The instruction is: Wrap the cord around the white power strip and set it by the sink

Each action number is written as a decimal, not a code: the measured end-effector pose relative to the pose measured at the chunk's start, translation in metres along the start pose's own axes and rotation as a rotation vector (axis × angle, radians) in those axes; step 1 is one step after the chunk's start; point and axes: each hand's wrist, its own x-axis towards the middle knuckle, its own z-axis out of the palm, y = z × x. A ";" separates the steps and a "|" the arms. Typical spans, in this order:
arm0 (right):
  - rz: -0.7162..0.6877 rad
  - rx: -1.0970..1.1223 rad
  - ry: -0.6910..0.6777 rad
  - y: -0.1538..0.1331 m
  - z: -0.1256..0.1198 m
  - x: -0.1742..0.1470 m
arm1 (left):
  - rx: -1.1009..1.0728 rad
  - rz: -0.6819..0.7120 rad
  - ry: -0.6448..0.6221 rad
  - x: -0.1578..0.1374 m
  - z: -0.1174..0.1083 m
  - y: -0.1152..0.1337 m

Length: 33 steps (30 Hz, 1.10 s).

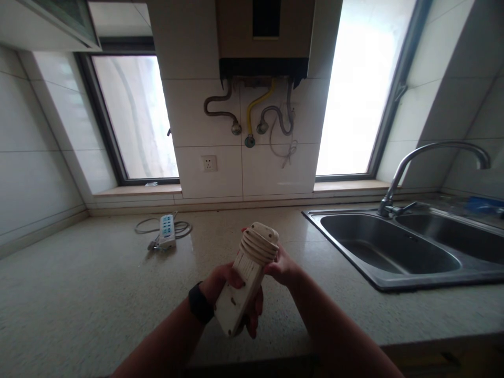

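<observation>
A white power strip [233, 304], its underside toward me, is tilted above the counter with its far end leaning away. Several turns of white cord [258, 247] are wound around that far end. My left hand [224, 278], a dark band on its wrist, grips the body of the strip, thumb on top and fingers curled beneath. At the wound end, my right hand [284, 268] is closed on the cord from the right side; some of its fingers are hidden behind the coil.
On the counter [98, 294], a second power strip [167, 231] lies at the left with its grey cable looped behind it. A double steel sink [388, 281] with a faucet [409, 155] is at the right. A wall socket [209, 163] and water heater [240, 29] are ahead.
</observation>
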 end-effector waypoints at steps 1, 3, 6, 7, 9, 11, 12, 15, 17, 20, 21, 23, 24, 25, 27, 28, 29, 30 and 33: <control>-0.016 -0.022 0.031 0.002 -0.001 0.000 | 0.020 0.008 0.008 0.000 0.000 0.000; -0.055 -0.054 0.085 0.005 -0.003 -0.001 | 0.085 0.053 0.041 0.000 -0.001 0.002; -0.094 -0.092 0.165 0.006 -0.009 -0.001 | 0.267 0.176 0.187 -0.003 -0.003 0.005; -0.102 -0.106 0.199 0.006 -0.011 0.000 | 0.353 0.217 0.257 -0.004 -0.004 0.006; -0.117 -0.147 0.283 0.006 -0.015 0.002 | 0.548 0.320 0.408 -0.006 -0.006 0.008; -0.146 -0.190 0.376 0.006 -0.017 0.005 | 0.765 0.429 0.535 -0.005 -0.008 0.009; -0.159 -0.207 0.420 0.007 -0.017 0.007 | 0.886 0.473 0.589 -0.003 -0.008 0.008; -0.168 -0.242 0.513 0.013 -0.015 0.011 | 1.250 0.526 0.741 0.006 -0.009 0.001; -0.156 -0.266 0.542 0.016 -0.013 0.013 | 1.410 0.532 0.856 0.012 -0.010 -0.004; -0.146 -0.282 0.545 0.020 -0.014 0.014 | 1.472 0.531 0.952 0.017 -0.009 -0.007; -0.143 -0.285 0.536 0.021 -0.015 0.014 | 1.462 0.533 0.951 0.017 -0.008 -0.006; -0.127 -0.293 0.513 0.021 -0.017 0.013 | 1.392 0.532 0.909 0.014 -0.004 -0.003; -0.111 -0.299 0.502 0.021 -0.019 0.013 | 1.331 0.525 0.881 0.013 -0.003 -0.001; -0.091 -0.302 0.493 0.020 -0.021 0.013 | 1.253 0.513 0.853 0.011 -0.001 0.000; -0.053 -0.301 0.478 0.020 -0.024 0.012 | 1.065 0.482 0.792 0.009 0.001 0.002; -0.044 -0.296 0.471 0.019 -0.026 0.011 | 0.968 0.468 0.761 0.008 0.001 0.002; -0.042 -0.292 0.462 0.019 -0.028 0.011 | 0.876 0.456 0.730 0.008 0.002 0.002; -0.046 -0.286 0.449 0.019 -0.030 0.010 | 0.794 0.448 0.700 0.007 0.003 0.002; -0.062 -0.256 0.383 0.017 -0.034 0.009 | 0.632 0.440 0.635 0.006 0.006 0.003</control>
